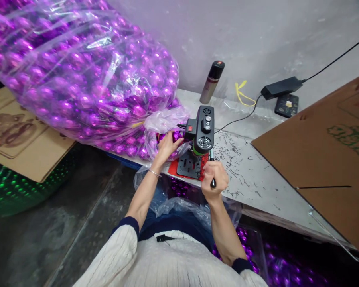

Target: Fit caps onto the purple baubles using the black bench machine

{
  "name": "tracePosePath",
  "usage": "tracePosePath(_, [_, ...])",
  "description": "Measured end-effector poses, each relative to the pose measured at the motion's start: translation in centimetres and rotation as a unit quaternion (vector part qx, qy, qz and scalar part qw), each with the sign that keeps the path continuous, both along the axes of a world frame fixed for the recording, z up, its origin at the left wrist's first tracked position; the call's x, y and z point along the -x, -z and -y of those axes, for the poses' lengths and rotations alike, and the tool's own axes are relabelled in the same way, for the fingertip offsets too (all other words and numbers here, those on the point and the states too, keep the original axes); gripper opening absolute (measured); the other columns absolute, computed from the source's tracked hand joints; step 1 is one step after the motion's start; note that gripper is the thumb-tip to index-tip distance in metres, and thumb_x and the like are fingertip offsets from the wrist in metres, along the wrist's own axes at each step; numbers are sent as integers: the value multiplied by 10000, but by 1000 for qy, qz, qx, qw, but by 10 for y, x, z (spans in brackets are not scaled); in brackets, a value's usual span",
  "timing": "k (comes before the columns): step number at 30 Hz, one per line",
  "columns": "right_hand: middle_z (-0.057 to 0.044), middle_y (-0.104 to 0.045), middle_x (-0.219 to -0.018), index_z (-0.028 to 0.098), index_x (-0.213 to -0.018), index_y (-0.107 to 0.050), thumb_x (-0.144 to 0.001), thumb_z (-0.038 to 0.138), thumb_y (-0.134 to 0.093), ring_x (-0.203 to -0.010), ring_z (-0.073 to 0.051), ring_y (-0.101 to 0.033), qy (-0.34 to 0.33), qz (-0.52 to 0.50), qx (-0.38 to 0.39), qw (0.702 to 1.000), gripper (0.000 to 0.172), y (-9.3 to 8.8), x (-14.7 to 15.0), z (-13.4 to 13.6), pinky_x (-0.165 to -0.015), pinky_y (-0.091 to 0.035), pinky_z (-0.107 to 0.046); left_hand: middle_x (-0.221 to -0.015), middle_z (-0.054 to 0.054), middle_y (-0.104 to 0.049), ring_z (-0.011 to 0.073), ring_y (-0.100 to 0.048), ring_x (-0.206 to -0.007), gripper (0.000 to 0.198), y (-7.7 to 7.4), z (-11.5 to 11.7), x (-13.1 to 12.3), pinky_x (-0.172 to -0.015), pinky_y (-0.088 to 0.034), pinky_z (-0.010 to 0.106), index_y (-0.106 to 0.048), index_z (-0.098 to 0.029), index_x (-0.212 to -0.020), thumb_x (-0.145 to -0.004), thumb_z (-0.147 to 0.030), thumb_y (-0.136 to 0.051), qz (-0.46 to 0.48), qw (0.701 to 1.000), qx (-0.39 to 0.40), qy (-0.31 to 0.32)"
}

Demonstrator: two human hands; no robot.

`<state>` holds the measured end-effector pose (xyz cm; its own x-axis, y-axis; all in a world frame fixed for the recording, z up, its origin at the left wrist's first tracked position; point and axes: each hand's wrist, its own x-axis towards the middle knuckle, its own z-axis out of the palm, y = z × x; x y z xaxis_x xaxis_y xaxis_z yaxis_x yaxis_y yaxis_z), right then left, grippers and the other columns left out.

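My left hand (166, 148) is at the mouth of a clear plastic bag (160, 119), its thumb and fingers around a shiny purple ball (177, 136). Just right of it stands a small black benchtop machine (206, 123), which looks like a mini drill press with a red switch. My right hand (215, 179) is wrapped round the black lever handle (213, 183) at the machine's right side. Under the machine head is a slotted dark base plate (189, 166) on a red sheet (172, 169). The machine head hides its tool tip.
A huge bag of purple balls (86, 75) fills the left. Dark shavings (236, 159) litter the white tabletop. Behind stand a spray can (212, 81), a yellow tie (242, 95) and a power adapter (283, 87) with its cord. A cardboard box (326, 151) borders the right.
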<state>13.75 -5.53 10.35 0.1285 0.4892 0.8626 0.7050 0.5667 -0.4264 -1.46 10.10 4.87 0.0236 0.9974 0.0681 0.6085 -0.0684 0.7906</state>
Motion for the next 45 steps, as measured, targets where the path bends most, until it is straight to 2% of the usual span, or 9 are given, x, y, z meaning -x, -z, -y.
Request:
tracePosePath(2, [13,-570,-687,232,-745,-489,-943,75,-478,-634,-133,-547,-5,2,-4,1000,254,0,0,0,-602,-422,-280,-1258,132,-718,310,-686,-1197,559,-8,9,9,-1062,-517,431,-624,-181,-1331,-861,-437,-784,194,980,31,-16])
tracePosePath(5, [14,-562,-687,233,-744,-479,-944,79,-481,-632,-129,-545,-1,4,-5,1000,252,1,-1,0,-592,-421,-272,-1310,66,-699,232,-718,-1122,513,-14,30,22,-1020,-564,395,-592,-263,-1376,-904,-408,-730,469,877,102,-6])
tracePosePath(7, [14,-562,-693,232,-750,-478,-947,84,-480,-631,-126,-543,1,6,-3,1000,246,1,-1,0,-592,-425,-269,-1303,53,-703,208,-724,-1101,494,-15,49,27,-1008,-579,384,-588,-287,-1378,-916,-410,-713,563,816,128,3])
tracePosePath(9, [13,-562,-696,231,-757,-476,-950,88,-476,-632,-125,-542,1,9,-4,1000,241,2,-1,0,-592,-431,-266,-1282,42,-712,194,-724,-1104,490,-13,69,26,-1016,-580,375,-588,-293,-1369,-913,-414,-721,588,798,130,10])
tracePosePath(11, [13,-564,-696,232,-759,-474,-952,93,-473,-629,-125,-542,0,12,-7,1000,237,1,-1,0,-588,-432,-266,-1247,38,-727,193,-729,-1092,530,-6,88,20,-1012,-585,375,-574,-291,-1375,-894,-434,-746,562,818,122,20])
tracePosePath(15, [11,-576,-700,233,-760,-477,-948,94,-471,-628,-125,-550,7,24,-4,1000,234,-1,-2,1,-593,-438,-268,-1289,86,-717,224,-707,-1171,623,17,115,-1,-1069,-553,391,-556,-237,-1391,-872,-515,-760,426,903,55,34])
tracePosePath(21, [6,-594,-706,233,-763,-481,-943,99,-468,-627,-125,-551,9,45,6,999,224,-2,-4,3,-583,-430,-268,-1382,141,-674,300,-640,-1299,618,53,119,-19,-1148,-482,489,-590,-200,-1386,-896,-557,-715,177,983,-44,32])
tracePosePath(31, [6,-595,-713,230,-772,-483,-957,106,-463,-636,-119,-553,4,45,17,999,223,-3,-4,5,-590,-451,-256,-1361,163,-659,298,-627,-1285,601,56,109,-21,-1093,-517,483,-554,-189,-1419,-945,-545,-651,39,980,-165,109])
tracePosePath(45, [-1,-598,-720,225,-784,-504,-984,151,-448,-629,-126,-548,4,43,13,999,221,9,-5,6,-607,-449,-271,-1376,132,-667,281,-640,-1294,665,72,100,-29,-1112,-516,443,-593,-219,-1402,-828,-467,-819,110,981,-119,110])
